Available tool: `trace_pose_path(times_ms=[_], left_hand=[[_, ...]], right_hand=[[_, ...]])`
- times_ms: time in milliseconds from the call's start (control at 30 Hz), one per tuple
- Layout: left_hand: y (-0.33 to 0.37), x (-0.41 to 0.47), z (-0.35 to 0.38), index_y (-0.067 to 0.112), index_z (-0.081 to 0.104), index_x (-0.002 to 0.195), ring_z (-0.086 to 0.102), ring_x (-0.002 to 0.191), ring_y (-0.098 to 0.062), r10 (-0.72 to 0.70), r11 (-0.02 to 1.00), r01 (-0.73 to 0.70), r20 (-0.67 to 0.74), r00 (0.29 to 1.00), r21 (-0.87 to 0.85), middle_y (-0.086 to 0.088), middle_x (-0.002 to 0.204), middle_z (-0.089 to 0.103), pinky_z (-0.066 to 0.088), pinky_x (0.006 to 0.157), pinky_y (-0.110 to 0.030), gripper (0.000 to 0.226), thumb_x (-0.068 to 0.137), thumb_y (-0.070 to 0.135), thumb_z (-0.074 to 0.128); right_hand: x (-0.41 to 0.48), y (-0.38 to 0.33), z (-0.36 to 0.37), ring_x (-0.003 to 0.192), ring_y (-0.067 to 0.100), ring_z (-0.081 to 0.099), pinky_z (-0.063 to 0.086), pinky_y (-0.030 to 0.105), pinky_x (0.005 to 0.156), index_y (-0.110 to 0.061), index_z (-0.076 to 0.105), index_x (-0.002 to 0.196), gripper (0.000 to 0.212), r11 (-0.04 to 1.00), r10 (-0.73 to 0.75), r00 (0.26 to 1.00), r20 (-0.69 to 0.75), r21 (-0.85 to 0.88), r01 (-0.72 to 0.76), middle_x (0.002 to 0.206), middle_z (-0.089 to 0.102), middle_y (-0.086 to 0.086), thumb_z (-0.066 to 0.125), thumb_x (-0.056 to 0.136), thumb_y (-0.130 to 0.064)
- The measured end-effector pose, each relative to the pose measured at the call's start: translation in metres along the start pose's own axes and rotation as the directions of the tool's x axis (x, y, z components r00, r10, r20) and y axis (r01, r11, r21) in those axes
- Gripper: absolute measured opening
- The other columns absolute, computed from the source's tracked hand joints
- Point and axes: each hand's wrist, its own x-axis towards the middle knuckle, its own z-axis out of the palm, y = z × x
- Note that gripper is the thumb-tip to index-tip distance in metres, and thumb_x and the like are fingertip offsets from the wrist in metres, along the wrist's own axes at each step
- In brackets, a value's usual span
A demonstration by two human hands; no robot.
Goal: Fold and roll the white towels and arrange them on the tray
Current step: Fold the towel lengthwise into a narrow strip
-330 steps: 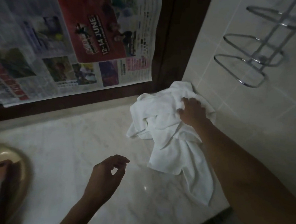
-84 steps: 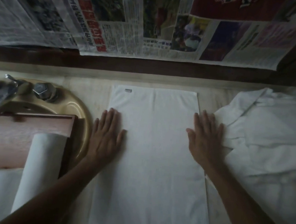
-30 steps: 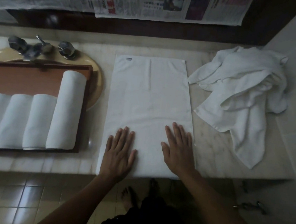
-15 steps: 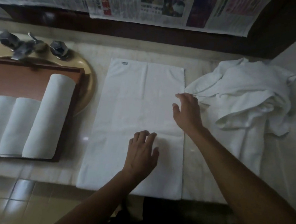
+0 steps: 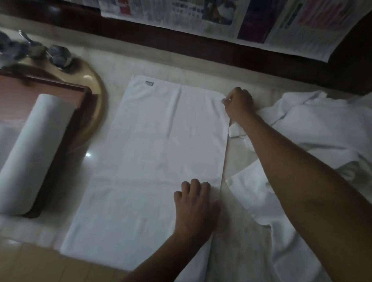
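Flat towel (image 5: 155,160): white cloth, matt, soft nap, faint creases, small woven label at far corner. Rolled towels (image 5: 24,158): same matt white cloth, wound smooth. Crumpled towels (image 5: 330,137): white cloth, rumpled, hemmed edges. Tray (image 5: 13,93): reddish-brown wood, low sheen. Counter (image 5: 238,249): pale marble-look stone, polished, catching glint of light. Basin (image 5: 98,113): tan, glossy. Tap (image 5: 10,51): grey metal, dull shine, blurred. Newspaper (image 5: 194,8): thin printed paper, matt, colour ink. Frame (image 5: 213,49) below it: dark wood, slight gloss. Floor tiles (image 5: 7,260): glossy.
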Motion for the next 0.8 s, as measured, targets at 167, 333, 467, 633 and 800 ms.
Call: trace_pose_path(times_ms=[167,333,467,633,800], left_hand=[[0.011,0.011,-0.002,0.021,0.054,0.091,0.045,0.077,-0.025,-0.048,0.996,0.048,0.005,0.999,0.069,-0.001,0.086,0.05,0.042,0.062,-0.04,0.045,0.084,0.066,0.056],[0.03,0.016,-0.004,0.019,0.053,0.091,0.045,0.079,-0.025,-0.012,0.997,0.004,0.111,0.994,0.071,-0.002,0.087,0.048,0.04,0.066,-0.041,0.026,0.084,0.042,0.059],[0.034,0.021,-0.023,0.016,0.047,0.09,0.043,0.086,-0.021,-0.002,0.982,0.048,0.24,0.971,-0.184,0.001,0.091,0.048,0.036,0.074,-0.035,0.009,0.096,0.021,0.049],[0.001,0.02,-0.081,0.019,0.042,0.068,0.046,0.061,-0.009,-0.061,0.828,0.172,0.219,0.974,-0.534,0.003,0.066,0.049,0.036,0.057,-0.021,0.034,0.096,0.026,0.061],[-0.052,0.021,-0.123,0.002,0.065,0.094,0.074,0.088,-0.033,-0.159,0.37,0.411,0.379,0.912,-0.833,-0.016,0.093,0.074,0.062,0.081,-0.05,0.019,0.099,0.02,0.059]], right_hand=[[0.023,0.004,-0.023,0.113,0.037,0.065,0.044,0.03,0.081,-0.001,0.063,0.119,0.038,0.997,0.037,0.993,0.111,0.06,-0.044,0.119,0.067,0.019,0.059,0.1,-0.034],[0.027,0.012,-0.056,0.105,0.024,0.06,0.044,0.025,0.083,-0.014,0.067,0.104,0.019,0.99,-0.014,1.0,0.025,0.139,0.01,0.11,0.066,0.003,0.054,0.092,-0.015],[0.022,0.013,-0.063,0.092,0.023,0.068,0.053,0.025,0.067,-0.022,0.072,0.088,0.019,0.908,-0.003,0.992,0.13,0.416,-0.052,0.095,0.07,0.0,0.059,0.092,-0.01],[0.015,-0.009,-0.074,0.093,0.016,0.072,0.06,0.03,0.089,-0.017,0.075,0.098,0.032,0.729,-0.212,0.942,0.261,0.684,-0.026,0.102,0.074,0.011,0.058,0.092,0.01],[0.015,-0.06,-0.054,0.085,0.003,0.065,0.054,0.018,0.079,-0.013,0.075,0.114,0.022,0.795,-0.32,0.945,0.059,0.56,0.234,0.1,0.073,0.001,0.075,0.094,-0.022]])
